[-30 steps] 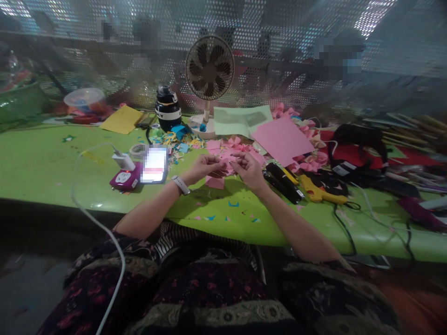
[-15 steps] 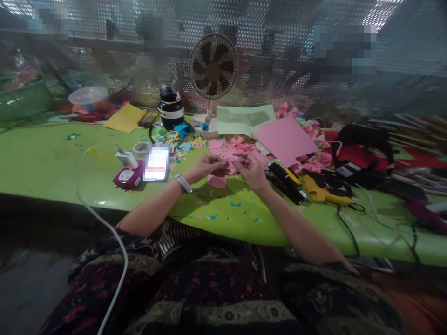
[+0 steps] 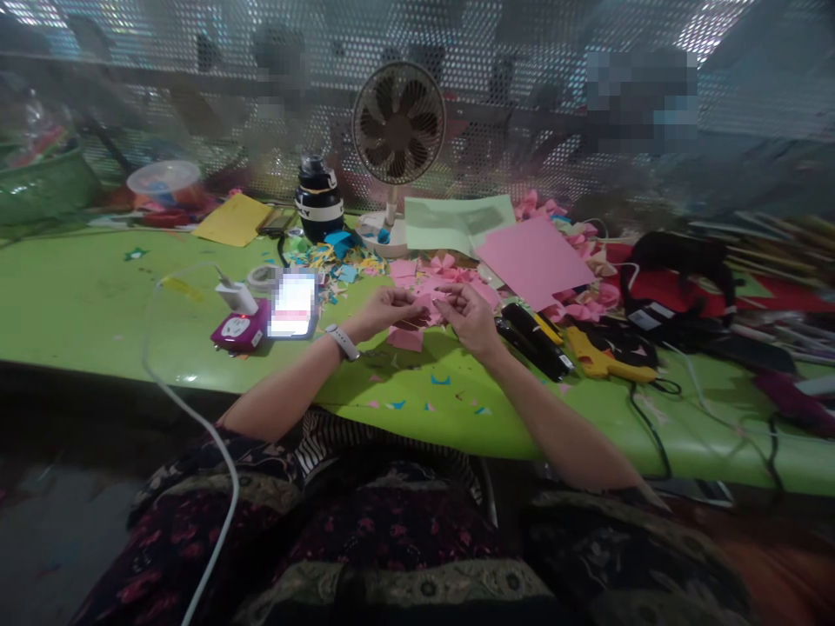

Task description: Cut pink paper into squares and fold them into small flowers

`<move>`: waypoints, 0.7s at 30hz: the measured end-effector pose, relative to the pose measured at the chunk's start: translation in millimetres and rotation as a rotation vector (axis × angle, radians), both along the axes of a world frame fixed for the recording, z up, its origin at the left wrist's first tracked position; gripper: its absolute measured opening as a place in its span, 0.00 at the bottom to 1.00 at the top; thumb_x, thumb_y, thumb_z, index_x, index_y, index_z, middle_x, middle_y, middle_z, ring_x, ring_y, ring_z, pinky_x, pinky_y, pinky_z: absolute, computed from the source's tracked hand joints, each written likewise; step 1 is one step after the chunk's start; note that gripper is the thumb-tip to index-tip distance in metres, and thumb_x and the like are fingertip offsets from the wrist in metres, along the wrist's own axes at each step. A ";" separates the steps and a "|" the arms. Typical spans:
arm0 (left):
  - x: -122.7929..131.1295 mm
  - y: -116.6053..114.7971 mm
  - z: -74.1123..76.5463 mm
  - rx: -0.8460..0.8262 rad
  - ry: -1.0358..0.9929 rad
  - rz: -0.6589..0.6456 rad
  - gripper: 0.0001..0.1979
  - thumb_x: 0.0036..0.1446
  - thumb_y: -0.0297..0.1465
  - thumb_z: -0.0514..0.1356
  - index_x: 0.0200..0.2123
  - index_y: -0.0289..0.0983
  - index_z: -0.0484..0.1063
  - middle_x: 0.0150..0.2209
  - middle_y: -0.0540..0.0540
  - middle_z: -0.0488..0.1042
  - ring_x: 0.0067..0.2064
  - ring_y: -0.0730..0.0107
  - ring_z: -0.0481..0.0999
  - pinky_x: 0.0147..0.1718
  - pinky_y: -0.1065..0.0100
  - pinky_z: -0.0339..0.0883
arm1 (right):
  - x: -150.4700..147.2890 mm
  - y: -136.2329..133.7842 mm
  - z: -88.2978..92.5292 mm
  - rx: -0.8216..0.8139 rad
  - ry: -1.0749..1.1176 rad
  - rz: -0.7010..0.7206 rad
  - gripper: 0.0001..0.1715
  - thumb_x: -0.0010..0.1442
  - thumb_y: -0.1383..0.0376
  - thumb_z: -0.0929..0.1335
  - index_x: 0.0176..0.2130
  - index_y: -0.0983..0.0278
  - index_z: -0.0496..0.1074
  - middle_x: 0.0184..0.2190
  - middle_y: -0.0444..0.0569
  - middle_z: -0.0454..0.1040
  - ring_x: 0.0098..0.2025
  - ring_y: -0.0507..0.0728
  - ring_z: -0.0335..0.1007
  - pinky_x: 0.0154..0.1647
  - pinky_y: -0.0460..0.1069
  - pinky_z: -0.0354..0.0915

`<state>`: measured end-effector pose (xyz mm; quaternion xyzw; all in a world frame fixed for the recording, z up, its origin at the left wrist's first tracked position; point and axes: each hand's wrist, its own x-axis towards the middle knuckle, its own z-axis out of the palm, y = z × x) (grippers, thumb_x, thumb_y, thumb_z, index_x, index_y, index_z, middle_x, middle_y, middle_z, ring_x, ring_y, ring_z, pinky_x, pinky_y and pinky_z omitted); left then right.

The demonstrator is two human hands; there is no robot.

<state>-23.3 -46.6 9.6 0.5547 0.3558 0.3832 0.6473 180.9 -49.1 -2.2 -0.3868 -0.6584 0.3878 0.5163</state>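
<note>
Both hands meet over the middle of the green table [image 3: 365, 382]. My left hand [image 3: 390, 310], with a pale watch band [image 3: 343, 342] at its wrist, pinches the left side of a small pink paper piece [image 3: 430, 304]. Fingers of my right hand [image 3: 470, 317] are closed at the right side of the same piece. Its exact shape is hard to make out against the pink paper behind. A square of pink paper [image 3: 405, 338] lies just below the hands, and more pink cut pieces [image 3: 450, 268] lie behind them.
Right of my hands lie a black stapler [image 3: 538, 341] and a yellow glue gun [image 3: 604, 355]. A phone [image 3: 292, 304], purple socket adapter [image 3: 240, 330] and white cable [image 3: 196, 413] are on the left. A fan [image 3: 399, 123], dark bottle [image 3: 319, 202] and pink sheet [image 3: 538, 261] stand or lie behind.
</note>
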 end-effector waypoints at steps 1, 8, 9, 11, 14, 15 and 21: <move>-0.1 0.2 -0.4 -0.004 -0.005 -0.002 0.09 0.57 0.32 0.72 0.37 0.32 0.80 0.36 0.41 0.85 0.38 0.68 0.85 0.46 0.62 0.79 | 0.1 0.0 0.1 0.000 -0.001 -0.003 0.34 0.53 0.40 0.76 0.45 0.61 0.71 0.29 0.41 0.70 0.27 0.52 0.69 0.28 0.49 0.69; -0.5 -1.5 1.9 -0.017 0.001 -0.006 0.10 0.57 0.33 0.73 0.37 0.33 0.78 0.35 0.42 0.85 0.38 0.68 0.85 0.47 0.62 0.79 | 0.7 1.6 -1.4 -0.003 -0.003 0.005 0.32 0.55 0.41 0.76 0.47 0.61 0.71 0.30 0.42 0.71 0.28 0.52 0.70 0.29 0.50 0.70; -0.5 -1.8 2.1 -0.017 0.002 -0.006 0.11 0.57 0.34 0.73 0.37 0.33 0.78 0.35 0.42 0.85 0.38 0.68 0.86 0.47 0.62 0.79 | 0.7 1.9 -1.8 -0.003 -0.001 0.006 0.33 0.55 0.41 0.75 0.47 0.61 0.70 0.30 0.42 0.71 0.27 0.52 0.70 0.29 0.50 0.71; -0.4 -1.9 2.3 -0.014 0.005 -0.003 0.12 0.57 0.34 0.73 0.37 0.33 0.78 0.36 0.42 0.85 0.38 0.68 0.86 0.47 0.62 0.79 | 1.0 2.4 -2.4 -0.003 -0.001 0.007 0.34 0.55 0.40 0.75 0.47 0.61 0.70 0.30 0.43 0.71 0.27 0.52 0.71 0.30 0.50 0.71; 0.0 -1.3 1.5 -0.008 -0.002 -0.006 0.12 0.56 0.34 0.73 0.37 0.32 0.78 0.35 0.43 0.85 0.37 0.68 0.85 0.46 0.63 0.79 | 1.8 3.4 -3.6 0.000 -0.010 0.005 0.35 0.54 0.39 0.75 0.47 0.60 0.70 0.30 0.43 0.72 0.29 0.53 0.71 0.30 0.49 0.72; 0.0 -1.0 1.2 -0.006 -0.007 -0.008 0.12 0.56 0.35 0.73 0.37 0.32 0.78 0.34 0.43 0.85 0.36 0.69 0.85 0.45 0.63 0.79 | 2.1 3.9 -4.1 0.000 -0.015 0.006 0.35 0.54 0.38 0.75 0.47 0.60 0.70 0.30 0.43 0.72 0.29 0.53 0.72 0.30 0.49 0.73; -0.9 -0.7 0.8 0.015 0.002 -0.020 0.15 0.55 0.36 0.74 0.38 0.32 0.78 0.36 0.41 0.85 0.39 0.65 0.86 0.48 0.59 0.79 | 3.1 4.9 -5.6 -0.005 -0.034 0.004 0.35 0.55 0.39 0.75 0.48 0.60 0.70 0.31 0.44 0.73 0.30 0.53 0.72 0.31 0.49 0.72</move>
